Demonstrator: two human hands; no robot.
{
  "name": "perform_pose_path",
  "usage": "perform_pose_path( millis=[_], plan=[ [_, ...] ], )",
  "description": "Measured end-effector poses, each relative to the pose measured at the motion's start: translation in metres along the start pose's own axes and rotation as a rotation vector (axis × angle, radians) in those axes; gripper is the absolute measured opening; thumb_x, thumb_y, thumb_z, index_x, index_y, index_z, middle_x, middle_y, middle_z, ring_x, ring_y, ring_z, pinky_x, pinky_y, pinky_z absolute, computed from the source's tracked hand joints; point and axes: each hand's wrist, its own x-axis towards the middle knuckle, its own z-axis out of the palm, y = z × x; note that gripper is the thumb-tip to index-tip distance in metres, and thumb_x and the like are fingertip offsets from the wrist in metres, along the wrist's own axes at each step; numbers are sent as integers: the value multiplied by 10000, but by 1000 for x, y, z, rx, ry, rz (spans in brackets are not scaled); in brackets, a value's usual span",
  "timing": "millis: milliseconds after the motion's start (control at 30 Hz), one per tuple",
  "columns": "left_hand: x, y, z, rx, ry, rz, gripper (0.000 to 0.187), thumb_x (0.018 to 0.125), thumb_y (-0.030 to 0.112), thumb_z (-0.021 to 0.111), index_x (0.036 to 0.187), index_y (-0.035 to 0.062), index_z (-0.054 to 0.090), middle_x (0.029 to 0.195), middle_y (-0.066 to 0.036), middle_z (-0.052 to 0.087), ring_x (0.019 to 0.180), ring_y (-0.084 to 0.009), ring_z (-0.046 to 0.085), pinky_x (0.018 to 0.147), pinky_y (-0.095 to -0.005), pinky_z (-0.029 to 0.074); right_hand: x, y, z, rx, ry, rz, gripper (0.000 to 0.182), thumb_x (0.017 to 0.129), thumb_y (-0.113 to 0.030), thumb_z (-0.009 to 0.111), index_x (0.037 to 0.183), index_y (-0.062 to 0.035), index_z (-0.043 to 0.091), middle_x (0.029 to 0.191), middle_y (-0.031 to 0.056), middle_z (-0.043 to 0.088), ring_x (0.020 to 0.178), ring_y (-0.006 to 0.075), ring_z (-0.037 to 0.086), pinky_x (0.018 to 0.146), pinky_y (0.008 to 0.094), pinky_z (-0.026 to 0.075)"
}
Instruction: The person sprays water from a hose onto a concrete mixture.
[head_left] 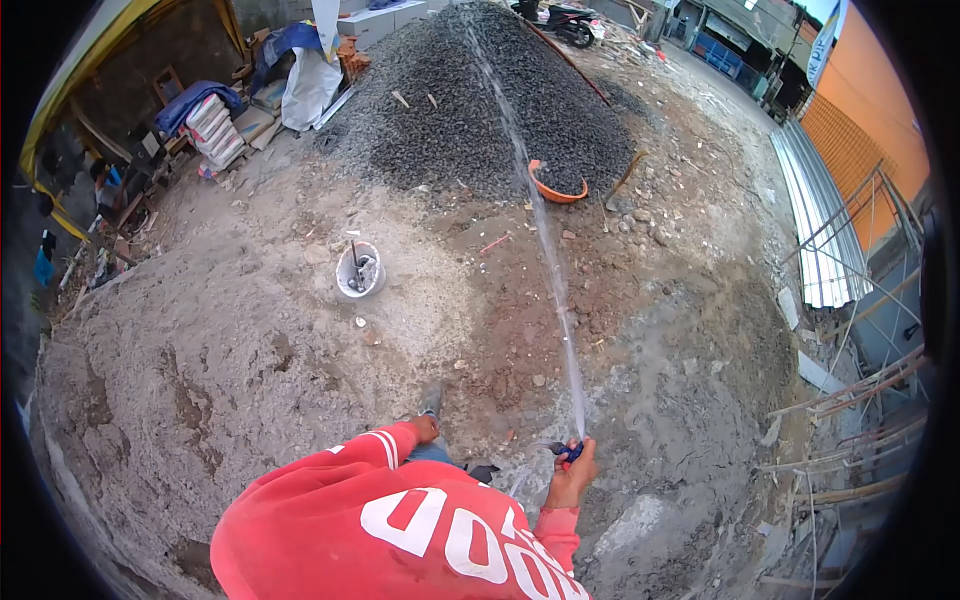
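Observation:
My right hand (572,473) is wrapped around a blue and red hose spray nozzle (570,451), held out in front of me. A stream of water (551,255) shoots from it, passes over the orange basin (558,184) and reaches the large gravel pile (430,110). Past the end of my red sleeve, my left hand (427,429) is low by my leg, close above my shoe; its fingers are hidden.
A white bucket (360,270) with grey contents stands ahead to the left. Stacked sacks (214,133) lie farther back left. Corrugated metal sheets (822,215) and bamboo poles (865,385) line the right side. Wet, rutted mud (190,370) surrounds me.

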Motion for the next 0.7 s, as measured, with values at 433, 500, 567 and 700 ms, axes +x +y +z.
perform_pose_path(
  millis=[433, 500, 567, 700],
  plan=[
    [4, 1, 1, 66, -10, 22, 299, 727, 352, 583, 919, 134, 656, 920, -171, 638, 888, -334, 600, 807, -402, 467, 8, 3, -1, -15, -39, -12, 189, 810, -278, 585, 820, -101, 521, 687, 5, 534, 523, 59, 455, 396, 148, 365],
    [0, 5, -3, 38, -19, -3, 302, 727, 353, 583, 920, 132, 656, 920, -172, 638, 886, -333, 600, 806, -401, 468, 9, 5, -2, -7, -33, -10, 187, 804, -276, 587, 816, -101, 522, 690, 6, 538, 519, 61, 455, 395, 147, 365],
    [-3, 6, -4, 12, -29, -26, 305, 727, 354, 583, 921, 131, 656, 920, -172, 638, 884, -331, 601, 804, -399, 470, 8, 4, -1, -1, -41, -8, 186, 807, -276, 585, 817, -101, 522, 691, 6, 539, 520, 62, 456, 395, 147, 365],
    [-1, 4, -3, 38, -5, -1, 258, 741, 326, 551, 890, 133, 635, 915, -142, 645, 880, -322, 605, 792, -405, 476, 1, -2, 4, 19, -87, -11, 186, 820, -277, 579, 819, -100, 525, 694, 6, 543, 521, 62, 456, 397, 150, 362]
  ],
)
